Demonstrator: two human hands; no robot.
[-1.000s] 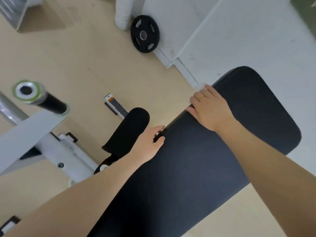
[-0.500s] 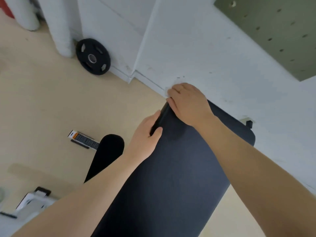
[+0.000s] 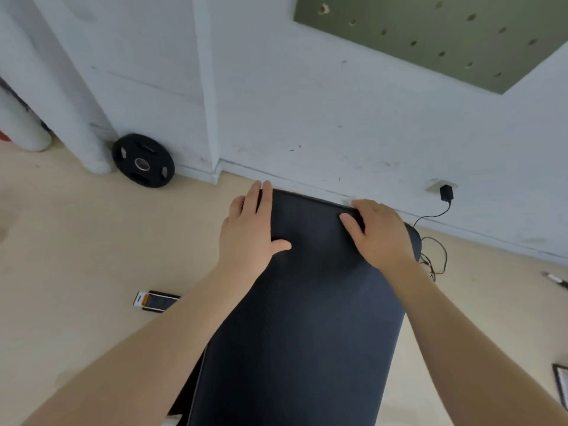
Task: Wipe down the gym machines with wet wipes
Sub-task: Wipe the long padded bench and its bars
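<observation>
The black padded bench (image 3: 307,318) runs from the bottom of the view toward the white wall. My left hand (image 3: 252,229) lies at the pad's far left corner, fingers straight along the side edge and thumb spread on the top. My right hand (image 3: 378,235) sits at the far right edge, its fingers curled over the rim onto a white wet wipe (image 3: 349,201). Only a small corner of the wipe shows past the fingertips.
A black weight plate (image 3: 143,161) leans against the white wall beside a white column (image 3: 89,139). A black charger (image 3: 446,192) is plugged in low on the wall, and its cable (image 3: 435,259) trails on the floor by the pad's right corner. A small box (image 3: 156,300) lies on the floor to the left.
My right hand has slid with the wipe along the pad's far edge from the left corner toward the right. My left hand has moved up to the far left corner and flattened out.
</observation>
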